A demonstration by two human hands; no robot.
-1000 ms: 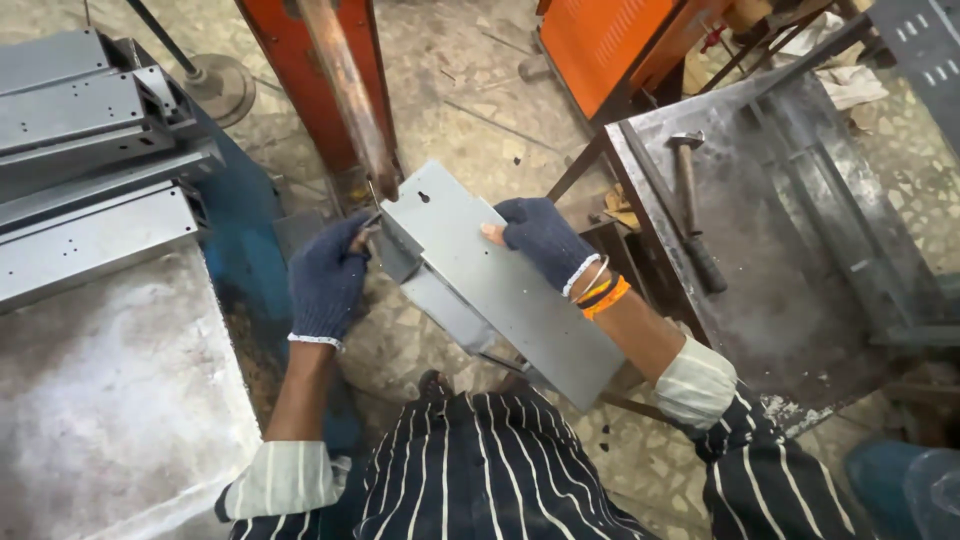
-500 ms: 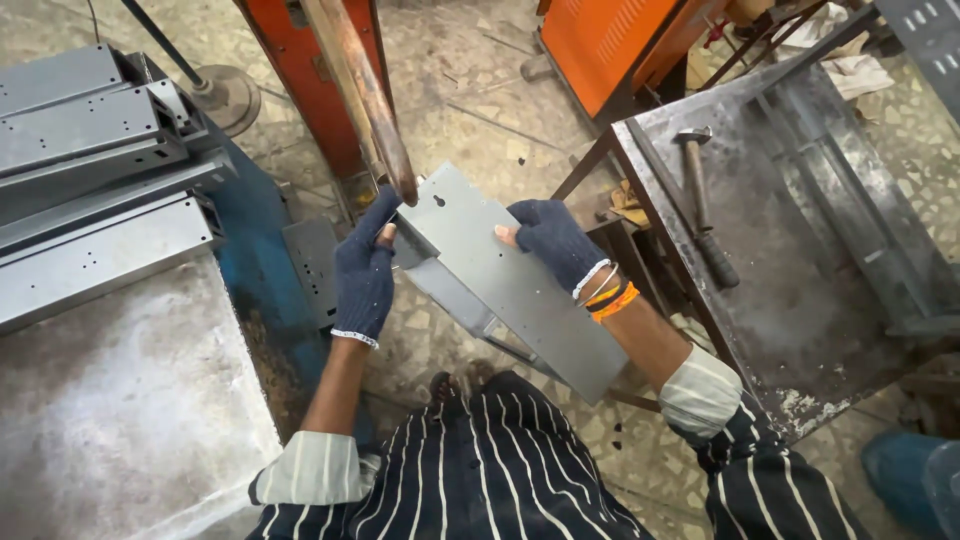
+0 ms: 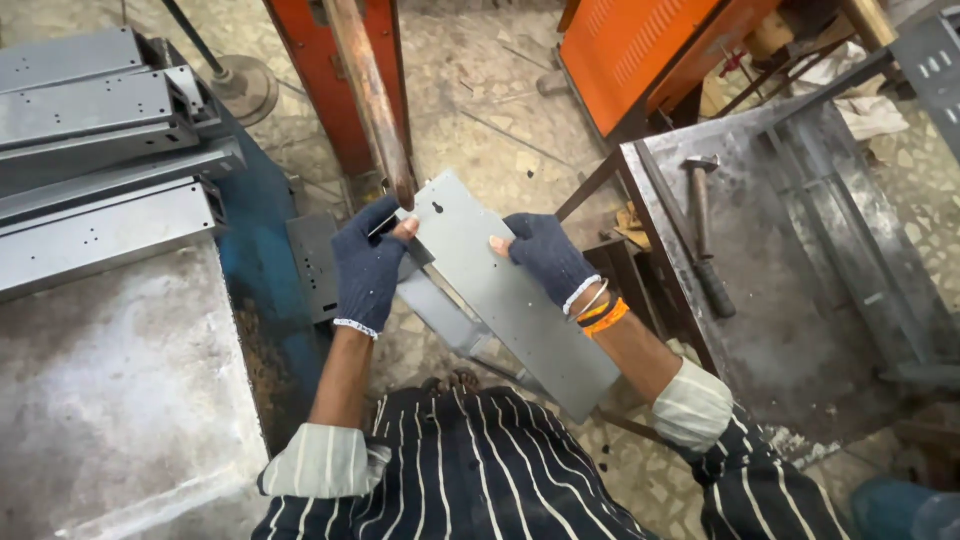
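— Grey steel: what do the gloved fingers (image 3: 392,228) grip?

— Both pinch a folded sheet-metal panel (image 3: 510,295); the left hand (image 3: 368,268) clamps its near-left edge, the right hand (image 3: 545,256) presses on top.

— Where is it?

— Held above the lap, under a rusty rod (image 3: 372,95), between stacked grey channels (image 3: 95,150) and a workbench (image 3: 800,290) bearing a hammer (image 3: 702,225).

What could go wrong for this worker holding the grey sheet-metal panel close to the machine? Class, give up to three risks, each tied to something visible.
1. The gloves leave fingertips bare: the left hand and right hand grip the grey metal panel near its edges, which might cut.
2. The panel's far end sits beside the rusty rod of the orange machine; fingers there could be pinched.
3. The hammer lies on the metal table beside the right elbow and might get knocked off.
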